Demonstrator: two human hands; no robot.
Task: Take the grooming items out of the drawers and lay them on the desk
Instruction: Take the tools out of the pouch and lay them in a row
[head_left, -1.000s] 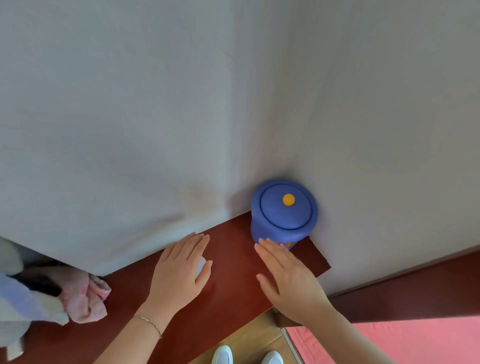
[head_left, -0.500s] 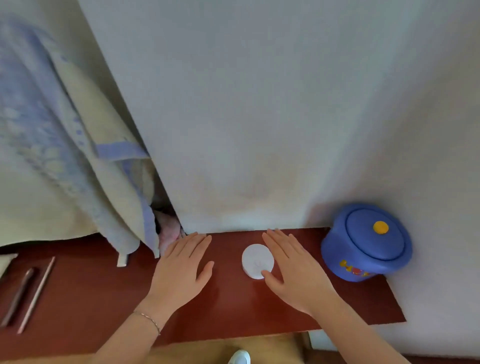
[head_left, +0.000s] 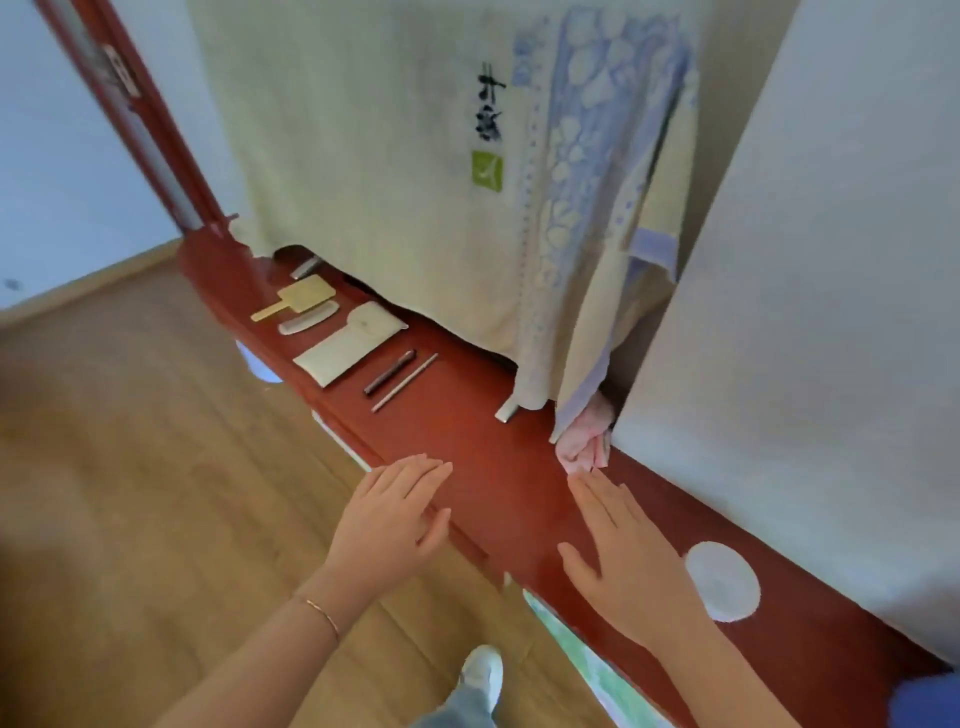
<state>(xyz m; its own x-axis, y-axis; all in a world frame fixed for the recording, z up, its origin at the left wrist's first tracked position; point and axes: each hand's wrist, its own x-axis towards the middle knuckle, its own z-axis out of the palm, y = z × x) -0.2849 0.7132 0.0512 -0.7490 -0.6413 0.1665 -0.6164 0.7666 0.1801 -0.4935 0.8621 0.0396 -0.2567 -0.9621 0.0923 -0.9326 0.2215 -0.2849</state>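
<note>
- Long red-brown wooden desk (head_left: 498, 467): smooth, faintly glossy varnish.
- Pale yellow woven cloth hanging (head_left: 374, 156): matt, with printed blue flowers.
- Light wooden paddle-shaped brush (head_left: 296, 299): smooth.
- Flat cream pouch (head_left: 348, 343): matt, possibly cloth or paper.
- Round white pad (head_left: 722, 582): matt, soft-looking.
- Tan plank floor (head_left: 130, 467): wood-grained, low sheen.
- Crumpled pink cloth (head_left: 584, 447): soft, matt.
</note>
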